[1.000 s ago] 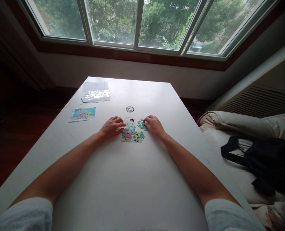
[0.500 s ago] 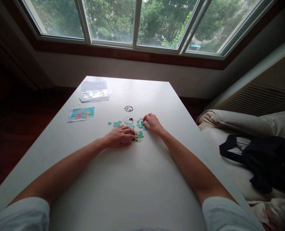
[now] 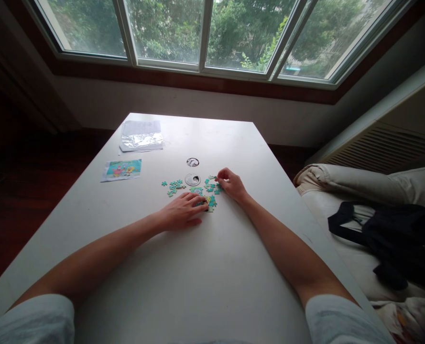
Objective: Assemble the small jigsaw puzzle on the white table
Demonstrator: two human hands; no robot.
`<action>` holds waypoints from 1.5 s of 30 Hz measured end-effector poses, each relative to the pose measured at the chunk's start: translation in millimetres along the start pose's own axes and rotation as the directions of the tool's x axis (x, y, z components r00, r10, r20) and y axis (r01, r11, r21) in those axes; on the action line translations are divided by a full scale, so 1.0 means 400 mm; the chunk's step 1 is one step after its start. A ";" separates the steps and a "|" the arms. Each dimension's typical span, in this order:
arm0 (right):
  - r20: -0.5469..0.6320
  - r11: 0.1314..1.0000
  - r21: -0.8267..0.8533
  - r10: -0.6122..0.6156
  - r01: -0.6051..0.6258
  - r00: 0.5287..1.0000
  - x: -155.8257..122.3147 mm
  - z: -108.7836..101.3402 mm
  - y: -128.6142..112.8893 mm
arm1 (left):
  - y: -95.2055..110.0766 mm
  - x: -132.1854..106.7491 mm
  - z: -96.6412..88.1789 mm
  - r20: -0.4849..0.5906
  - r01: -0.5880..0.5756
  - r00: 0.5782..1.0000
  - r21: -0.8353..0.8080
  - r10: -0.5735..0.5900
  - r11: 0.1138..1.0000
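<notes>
My left hand (image 3: 181, 210) lies flat with fingers stretched over the partly joined jigsaw puzzle (image 3: 211, 203), hiding much of its left side. To the right, my right hand (image 3: 232, 184) has its thumb and forefinger pinched together on a small puzzle piece, mostly covered by the fingertips. Loose green puzzle pieces (image 3: 209, 187) lie just left of and below those fingertips. More loose pieces (image 3: 176, 185) are scattered beyond my left hand. A small joined section (image 3: 197, 190) sits between the two groups.
Two round inserts, one silvery (image 3: 192, 179) and one dark-rimmed (image 3: 192, 162), are in the white table (image 3: 198, 277). A colourful picture sheet (image 3: 122, 170) and papers in a plastic sleeve (image 3: 141, 135) lie at the left. A dark bag (image 3: 395, 239) rests on the sofa (image 3: 370, 184).
My left hand has slid slightly toward me and to the right, uncovering pieces behind it. The right hand's fingers have drawn together into a pinch and shifted slightly right.
</notes>
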State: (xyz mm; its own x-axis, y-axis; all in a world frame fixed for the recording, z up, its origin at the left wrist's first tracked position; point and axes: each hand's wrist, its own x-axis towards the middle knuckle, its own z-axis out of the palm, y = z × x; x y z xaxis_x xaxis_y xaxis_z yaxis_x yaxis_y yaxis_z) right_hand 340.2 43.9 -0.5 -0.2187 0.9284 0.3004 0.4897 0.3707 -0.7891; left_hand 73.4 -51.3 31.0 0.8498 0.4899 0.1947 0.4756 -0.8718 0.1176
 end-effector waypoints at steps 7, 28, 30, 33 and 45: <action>0.030 0.995 0.009 -0.095 0.095 0.995 -0.008 0.010 -0.022 | -0.014 0.000 -0.014 0.013 -0.018 1.000 -0.001 0.018 1.000; 0.263 0.979 -0.016 -0.190 0.201 0.946 -0.050 0.039 -0.080 | -0.052 -0.005 -0.014 -0.017 -0.039 0.999 -0.041 0.038 0.998; 0.267 0.974 -0.039 -0.206 0.225 0.941 -0.049 0.040 -0.080 | -0.052 -0.004 -0.015 -0.016 -0.041 0.999 -0.037 0.040 0.998; 0.279 0.963 -0.087 -0.221 0.253 0.935 -0.047 0.041 -0.080 | -0.052 -0.003 -0.015 -0.020 -0.047 0.999 -0.038 0.046 0.998; 0.292 0.928 -0.211 -0.242 0.309 0.926 -0.046 0.051 -0.072 | -0.050 -0.003 -0.017 -0.015 -0.035 0.999 -0.052 0.034 0.998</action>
State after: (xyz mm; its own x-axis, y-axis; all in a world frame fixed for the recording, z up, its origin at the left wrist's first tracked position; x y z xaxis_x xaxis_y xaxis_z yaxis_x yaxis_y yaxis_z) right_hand 313.0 15.6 5.7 -0.5668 0.7623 0.3126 0.5645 0.6357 -0.5265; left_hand 61.2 -34.3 34.8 0.8621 0.4598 0.2132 0.4330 -0.8868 0.1615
